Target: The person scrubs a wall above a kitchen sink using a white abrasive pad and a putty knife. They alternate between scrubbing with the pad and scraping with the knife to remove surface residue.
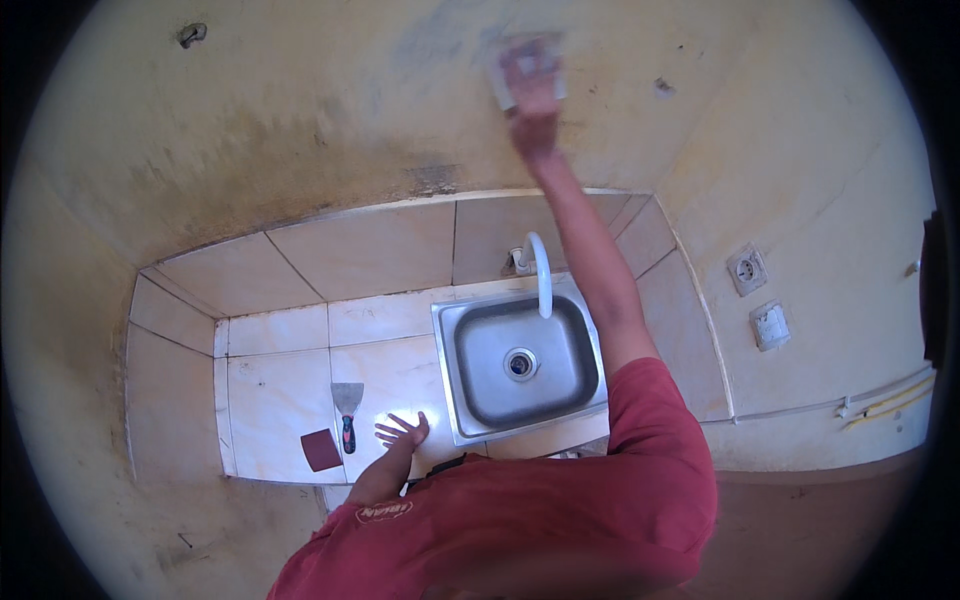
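Note:
High on the stained yellowish wall, my right hand (533, 85), smeared by motion, presses a pale, roughly square sheet or pad (500, 88) to the surface. Its edges show around the fingers; what kind it is I cannot make out. My left hand (403, 431) rests on the white tiled counter (275, 400), fingers spread, holding nothing. Just left of it lies a scraper (348, 400) with a wide metal blade and a dark handle with red. Beside the scraper is a dark red square sheet (320, 451), apparently sandpaper.
A steel sink (455, 395) is set into the counter, with a white curved tap (542, 265) behind it. Beige tiles (385, 250) line the wall above the counter. The right wall carries a socket (746, 269), a second wall plate (769, 325) and yellow cables (895, 400).

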### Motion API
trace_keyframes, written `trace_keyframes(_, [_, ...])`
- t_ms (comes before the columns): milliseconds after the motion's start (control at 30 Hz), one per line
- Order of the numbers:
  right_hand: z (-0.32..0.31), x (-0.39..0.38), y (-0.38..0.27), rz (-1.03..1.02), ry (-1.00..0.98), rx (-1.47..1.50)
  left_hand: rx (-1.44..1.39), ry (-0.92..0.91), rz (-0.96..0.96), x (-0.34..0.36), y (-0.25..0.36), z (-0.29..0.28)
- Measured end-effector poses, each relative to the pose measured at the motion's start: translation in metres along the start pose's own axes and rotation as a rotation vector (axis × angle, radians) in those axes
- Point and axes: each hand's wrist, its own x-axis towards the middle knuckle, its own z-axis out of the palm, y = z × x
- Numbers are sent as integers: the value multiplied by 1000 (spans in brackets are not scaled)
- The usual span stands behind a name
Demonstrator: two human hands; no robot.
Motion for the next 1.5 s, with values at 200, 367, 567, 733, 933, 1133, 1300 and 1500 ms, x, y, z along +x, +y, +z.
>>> trace_keyframes(200, [-3,1,0,-212,-139,70,2,83,-13,31,-18,17])
trace_keyframes(367, [15,-10,-31,-95,-89,0,17,13,-2,12,-10,21])
trace_keyframes(567, [0,12,7,-217,-54,-46,-42,125,-35,45,-11,39])
trace_keyframes(733, [17,-2,-25,-13,34,-22,-49,171,-23,47,-13,37])
trace_keyframes(933, [4,1,-8,-156,-122,77,-85,236,-34,54,-10,50])
trace_keyframes(1133, [20,-4,-29,22,44,-57,-90,157,-26,38,-3,35])
trace_keyframes(1300, [-1,-5,-22,-227,-203,26,-86,97,-31,10,-2,15])
trace_keyframes(1500, [31,-18,-24,111,38,-11,-647,-411,1046,-171,61,-185])
